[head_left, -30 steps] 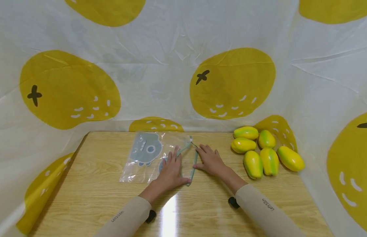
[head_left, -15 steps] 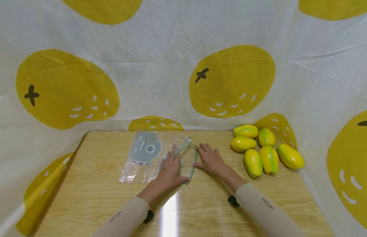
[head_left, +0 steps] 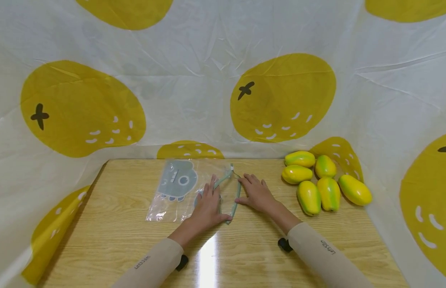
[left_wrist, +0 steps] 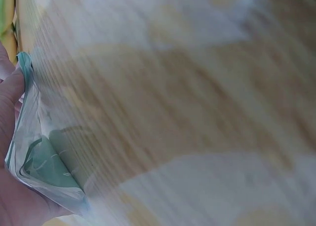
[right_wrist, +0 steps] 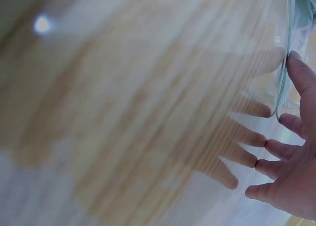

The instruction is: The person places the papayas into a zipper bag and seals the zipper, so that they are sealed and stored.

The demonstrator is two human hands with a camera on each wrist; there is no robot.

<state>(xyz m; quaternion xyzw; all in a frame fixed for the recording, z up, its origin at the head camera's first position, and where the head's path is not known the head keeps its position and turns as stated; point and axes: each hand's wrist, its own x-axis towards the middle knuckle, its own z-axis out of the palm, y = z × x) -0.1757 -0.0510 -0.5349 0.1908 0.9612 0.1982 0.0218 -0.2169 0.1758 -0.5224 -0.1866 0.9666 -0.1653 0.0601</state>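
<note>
A clear plastic zipper bag (head_left: 156, 206) with a grey-blue cartoon print lies flat on the wooden table, its green-edged mouth spread apart at the right end. On the mouth's left side rests my left hand (head_left: 208, 206), fingers extended over the plastic and thumb at the near corner. The left wrist view shows that thumb (left_wrist: 11, 87) against the green edge. My right hand (head_left: 258, 195) touches the mouth's right edge with thumb and index finger, its fingers spread on the table. In the right wrist view the thumb (right_wrist: 298, 72) meets the green strip (right_wrist: 283, 82).
Several yellow-green papaya-like fruits (head_left: 329, 194) sit in a group at the table's right rear. A white cloth (head_left: 194, 108) printed with large yellow fruits hangs behind and along the sides of the wooden table (head_left: 118, 248).
Both hands stay almost still at the bag's mouth. The whole head view shifts slightly; the bag and fruits keep their places on the table.
</note>
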